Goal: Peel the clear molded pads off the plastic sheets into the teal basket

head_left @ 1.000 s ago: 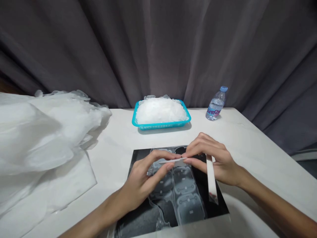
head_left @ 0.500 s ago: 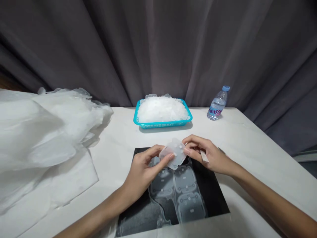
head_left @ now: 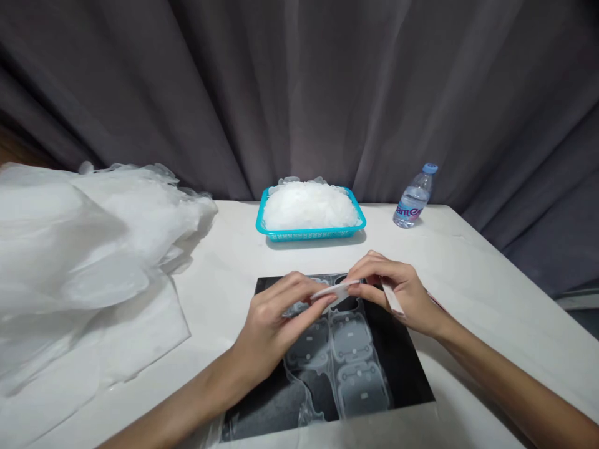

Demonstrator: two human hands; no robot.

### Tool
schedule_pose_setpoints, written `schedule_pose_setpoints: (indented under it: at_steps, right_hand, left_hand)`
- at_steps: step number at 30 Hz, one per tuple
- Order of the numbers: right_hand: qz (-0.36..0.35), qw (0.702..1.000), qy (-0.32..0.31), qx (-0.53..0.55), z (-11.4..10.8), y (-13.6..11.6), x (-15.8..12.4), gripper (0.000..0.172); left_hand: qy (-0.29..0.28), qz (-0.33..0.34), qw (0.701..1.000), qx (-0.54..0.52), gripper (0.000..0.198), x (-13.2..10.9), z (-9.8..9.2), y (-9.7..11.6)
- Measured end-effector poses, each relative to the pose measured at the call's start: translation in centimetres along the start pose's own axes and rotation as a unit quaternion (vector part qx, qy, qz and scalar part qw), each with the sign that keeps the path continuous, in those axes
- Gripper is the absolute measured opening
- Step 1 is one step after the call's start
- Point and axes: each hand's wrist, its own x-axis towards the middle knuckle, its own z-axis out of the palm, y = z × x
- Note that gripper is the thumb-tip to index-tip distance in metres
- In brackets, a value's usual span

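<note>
Both hands meet over a black mat near the table's front edge. My left hand and my right hand pinch the two ends of a small translucent plastic piece, held almost flat and edge-on just above the mat. A thin white strip also sticks out from under my right fingers. On the mat lies a clear sheet of several similar rounded plastic shapes, directly below the hands.
A turquoise basket heaped with white translucent pieces stands at the back centre. A small water bottle stands at the back right. A large pile of white plastic sheeting covers the table's left side. Grey curtains hang behind.
Half a second ago the plastic piece was tilted up, showing its face; now it is turned flat and edge-on, lowered slightly toward the mat. Both hands stay on it.
</note>
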Motion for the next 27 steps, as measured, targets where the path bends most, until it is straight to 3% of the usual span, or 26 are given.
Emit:
schedule_pose_setpoints:
  at_steps: [4, 8, 11, 14, 18, 23, 27]
  right_hand:
    - [0.004, 1.000, 0.012, 0.009, 0.1, -0.2, -0.1, 0.007]
    - [0.100, 0.991, 0.042, 0.083, 0.6, 0.4, -0.4, 0.017]
    - [0.178, 0.968, 0.008, 0.178, 1.1, 1.3, -0.7, 0.026]
    - [0.212, 0.948, -0.043, 0.235, 1.4, 2.1, -0.9, 0.029]
    - [0.212, 0.944, -0.050, 0.249, 1.4, 2.2, -0.9, 0.027]
    - [0.170, 0.972, -0.011, 0.160, 1.3, 1.4, -0.6, 0.031]
    - [0.151, 0.982, 0.032, 0.111, 1.8, 0.8, -0.8, 0.024]
  left_hand:
    - [0.001, -0.003, 1.000, 0.003, 0.009, -0.3, 0.1, -0.1]
    - [-0.009, -0.045, 0.999, 0.009, 0.014, -0.6, 0.7, -0.3]
    - [0.021, -0.047, 0.999, 0.018, 0.008, -0.6, 1.0, -0.2]
    - [0.048, -0.044, 0.998, 0.023, 0.010, -0.3, 0.9, 0.0]
    - [0.054, -0.051, 0.997, 0.018, 0.010, -0.2, 0.7, 0.1]
    - [0.028, -0.069, 0.997, 0.013, 0.010, 0.0, 0.5, -0.2]
    - [-0.011, -0.138, 0.989, -0.055, 0.009, 0.0, 0.7, -0.3]
